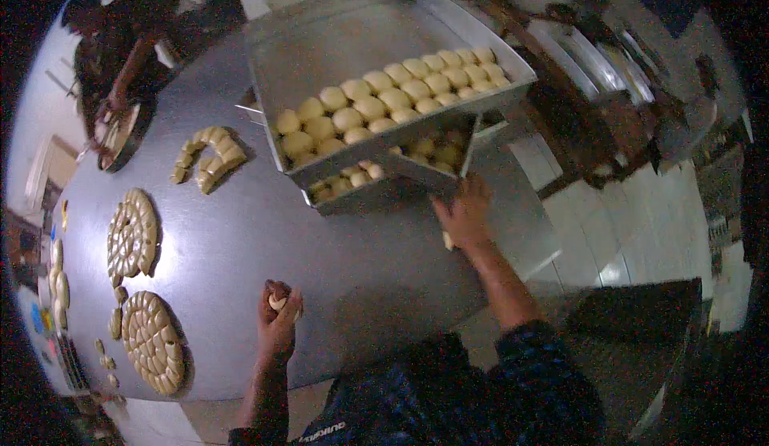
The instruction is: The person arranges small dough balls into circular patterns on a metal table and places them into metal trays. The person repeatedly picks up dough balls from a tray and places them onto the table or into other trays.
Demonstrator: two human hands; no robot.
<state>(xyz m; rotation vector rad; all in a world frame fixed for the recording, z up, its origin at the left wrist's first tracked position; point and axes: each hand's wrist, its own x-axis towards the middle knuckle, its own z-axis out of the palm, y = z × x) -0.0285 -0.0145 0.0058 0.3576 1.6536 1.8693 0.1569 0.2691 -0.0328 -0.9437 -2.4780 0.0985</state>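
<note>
My left hand [279, 314] is closed around a small piece of pale dough [277, 303] above the near edge of the metal table. My right hand [466, 215] is at the corner of a lower metal tray [436, 175], its fingertips close against the metal and somewhat blurred. A bit of dough [448, 241] shows under the thumb side of that hand, seemingly tucked in the palm. Above, a deep metal tray [336, 33] bears rows of round dough balls [369, 108] along its near side. More dough balls [346, 181] show in trays beneath it.
On the left of the table [240, 246] lie two round slabs of cut dough [152, 342] and a curved group of dough pieces [215, 156]. At far left, a person [112, 61] handles a round pan [122, 137]. Metal troughs [585, 57] stand at the back right, beyond a tiled floor [601, 230].
</note>
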